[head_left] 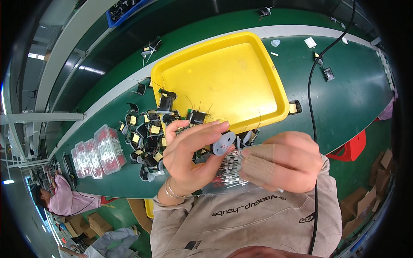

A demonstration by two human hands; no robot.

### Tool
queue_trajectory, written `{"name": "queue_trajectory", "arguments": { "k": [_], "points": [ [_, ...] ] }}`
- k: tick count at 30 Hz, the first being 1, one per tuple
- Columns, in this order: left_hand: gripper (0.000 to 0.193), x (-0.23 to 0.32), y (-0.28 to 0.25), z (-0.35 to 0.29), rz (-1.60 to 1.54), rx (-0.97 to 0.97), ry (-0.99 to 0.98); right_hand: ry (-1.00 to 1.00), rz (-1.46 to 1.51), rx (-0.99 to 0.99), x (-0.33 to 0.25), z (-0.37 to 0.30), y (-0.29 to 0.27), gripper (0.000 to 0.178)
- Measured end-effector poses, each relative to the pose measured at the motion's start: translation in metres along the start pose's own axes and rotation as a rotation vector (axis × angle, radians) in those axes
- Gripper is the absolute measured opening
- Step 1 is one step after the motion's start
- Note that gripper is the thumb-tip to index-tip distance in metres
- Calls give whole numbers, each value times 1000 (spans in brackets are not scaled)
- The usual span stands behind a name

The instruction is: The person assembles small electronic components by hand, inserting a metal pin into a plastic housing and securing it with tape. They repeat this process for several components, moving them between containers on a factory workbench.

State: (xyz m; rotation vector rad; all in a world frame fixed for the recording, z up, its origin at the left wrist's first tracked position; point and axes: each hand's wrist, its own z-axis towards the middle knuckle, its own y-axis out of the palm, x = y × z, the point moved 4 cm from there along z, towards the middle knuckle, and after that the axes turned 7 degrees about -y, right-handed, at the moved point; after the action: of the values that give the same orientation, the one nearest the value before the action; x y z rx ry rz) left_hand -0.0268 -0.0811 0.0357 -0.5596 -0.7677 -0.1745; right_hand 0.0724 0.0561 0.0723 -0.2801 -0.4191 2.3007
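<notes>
My left hand (189, 150) is closed on a coil bobbin (224, 143) with a round grey end disc that has small holes. The disc faces right, toward my right hand (286, 161). My right hand is closed, its fingertips pinched near the disc; tan tape wraps some of its fingers. Thin reddish wires show between the disc and these fingertips, but what they grip is hidden. Below both hands sits a clear plastic box (211, 189) with many white-tipped leads (232, 170), partly covered by my hands.
A yellow tray (223, 81) lies ahead, with wired coils (165, 102) at its near left corner. More black coils (148, 135) are heaped left of it. Lidded clear boxes (107, 148) stand farther left. A black cable (310, 94) hangs at right. Another person (64, 193) sits far left.
</notes>
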Motion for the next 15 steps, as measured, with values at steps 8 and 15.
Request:
{"name": "queue_trajectory", "arguments": {
  "k": [8, 15],
  "points": [
    [37, 3, -4, 4, -74, -72, -37, 396, 286, -113, 30, 0, 10, 32],
    [33, 1, -7, 9, -35, -102, 3, 488, 287, -318, 34, 0, 5, 32]
  ]
}}
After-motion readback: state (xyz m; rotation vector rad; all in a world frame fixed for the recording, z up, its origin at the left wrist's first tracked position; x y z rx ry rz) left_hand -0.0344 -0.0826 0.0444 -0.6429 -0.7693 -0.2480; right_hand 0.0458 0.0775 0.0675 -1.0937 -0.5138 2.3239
